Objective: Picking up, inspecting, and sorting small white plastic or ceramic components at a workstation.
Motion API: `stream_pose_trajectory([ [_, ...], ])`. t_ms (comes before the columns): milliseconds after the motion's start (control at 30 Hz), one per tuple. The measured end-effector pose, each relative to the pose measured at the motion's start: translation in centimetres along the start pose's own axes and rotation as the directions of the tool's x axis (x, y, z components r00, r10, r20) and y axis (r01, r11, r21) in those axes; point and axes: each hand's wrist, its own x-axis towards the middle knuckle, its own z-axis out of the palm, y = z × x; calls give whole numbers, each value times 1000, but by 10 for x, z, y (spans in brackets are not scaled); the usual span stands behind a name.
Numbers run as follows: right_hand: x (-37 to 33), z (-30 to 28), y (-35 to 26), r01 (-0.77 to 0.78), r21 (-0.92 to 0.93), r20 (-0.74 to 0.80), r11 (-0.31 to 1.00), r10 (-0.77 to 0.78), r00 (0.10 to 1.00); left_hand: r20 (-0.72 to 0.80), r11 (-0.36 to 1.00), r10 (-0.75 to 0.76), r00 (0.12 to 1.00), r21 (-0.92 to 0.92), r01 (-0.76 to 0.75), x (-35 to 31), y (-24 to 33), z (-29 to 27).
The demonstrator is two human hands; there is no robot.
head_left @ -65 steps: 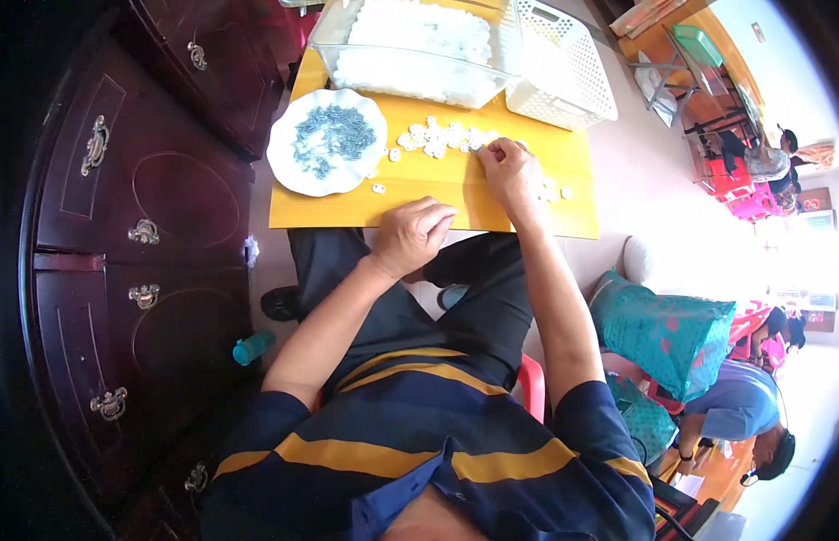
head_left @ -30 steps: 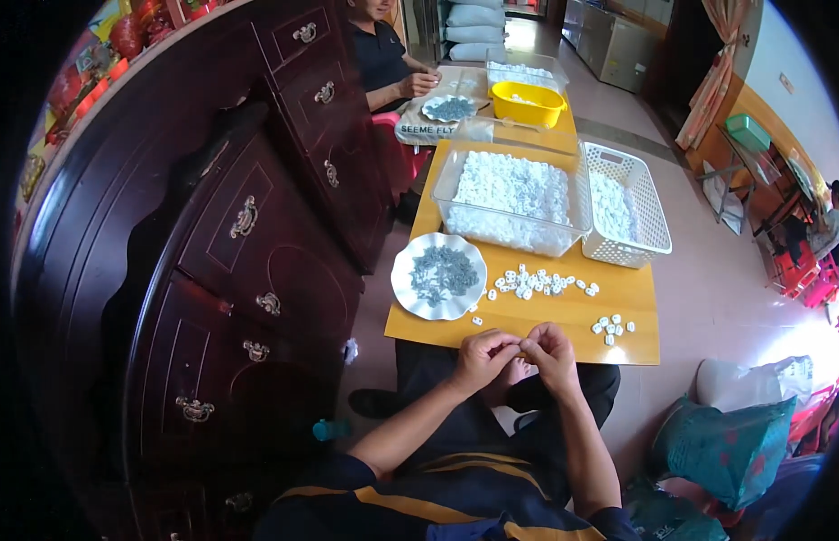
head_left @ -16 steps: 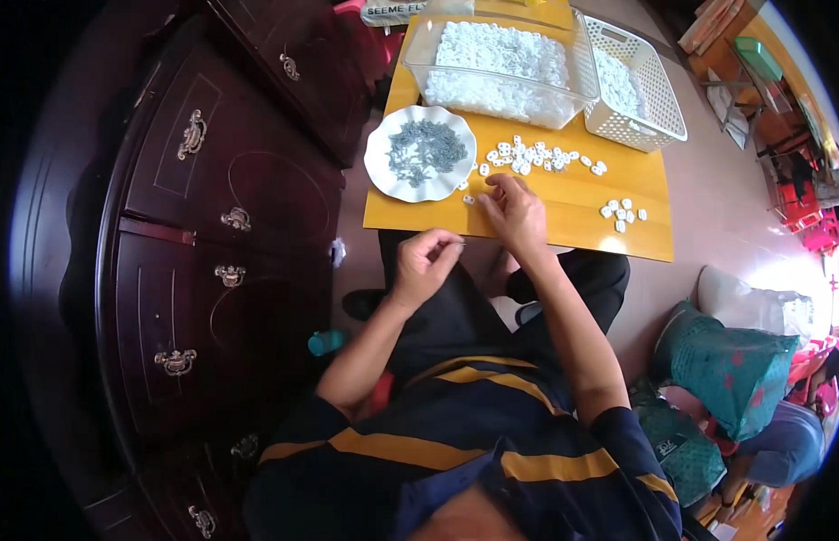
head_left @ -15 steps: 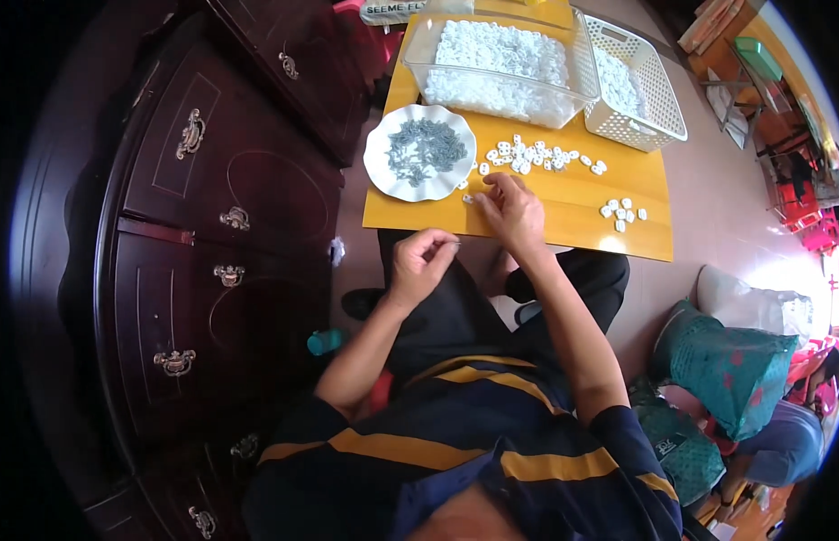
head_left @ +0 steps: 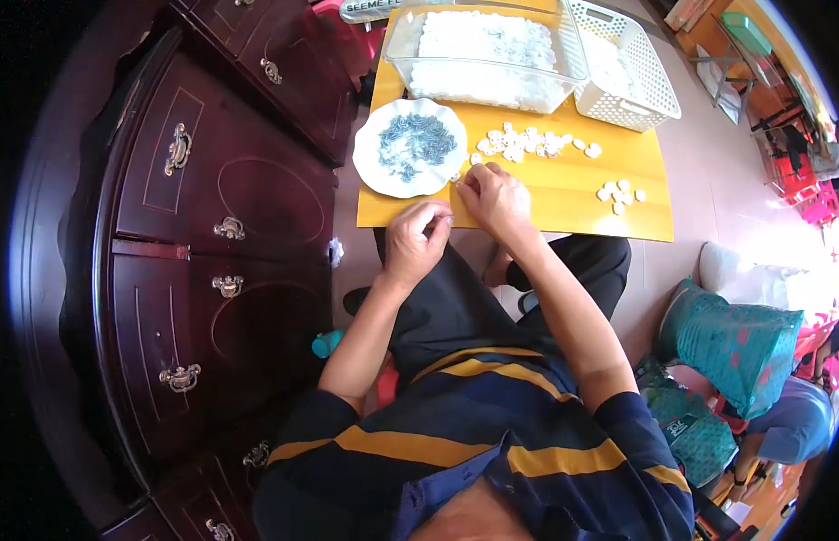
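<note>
My left hand (head_left: 417, 242) is just off the table's near edge, thumb and forefinger pinched. A tiny thing seems to show at their tips, too small to name. My right hand (head_left: 497, 198) is over the near edge of the yellow table (head_left: 582, 212), its fingers curled together and bent down; what they hold, if anything, is hidden. Close to its fingertips lies a small white plastic piece (head_left: 455, 178). To the left stands a white scalloped plate (head_left: 370, 162) with many thin grey metal bits (head_left: 418, 144). Beyond my right hand, small white two-holed pieces (head_left: 523, 142) lie scattered.
At the back of the table are a clear plastic bin (head_left: 577, 68) full of white pieces and a white perforated basket (head_left: 649, 95). A smaller group of white pieces (head_left: 620, 194) lies to the right. Dark wooden drawers (head_left: 181, 225) border the left; green bags (head_left: 730, 343) stand at right.
My right hand has drawn its fingers together and down toward the table edge. My left hand has come slightly nearer the table. The whole view has shifted a little.
</note>
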Motion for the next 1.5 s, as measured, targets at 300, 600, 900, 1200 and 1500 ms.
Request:
stream_pose_trajectory([
  [300, -16, -14, 12, 64, 204, -104, 977, -44, 994, -13, 990, -110, 994, -85, 109, 1, 3, 10],
  [600, -101, -57, 42, -357, 830, 185, 427, 394, 900, 191, 963, -61, 980, -248, 108, -2, 44, 58],
  [900, -153, -73, 51, -421, 899, 299, 122, 530, 793, 241, 950, 8, 970, -306, 68, -15, 74, 101],
  [1200, -155, -74, 55, -391, 844, 164, 367, 517, 840, 229, 982, 52, 972, -187, -8, -13, 82, 111],
  [1500, -151, -93, 68, -307, 952, 275, -7, 466, 841, 279, 959, -61, 958, -250, 134, -9, 87, 126],
])
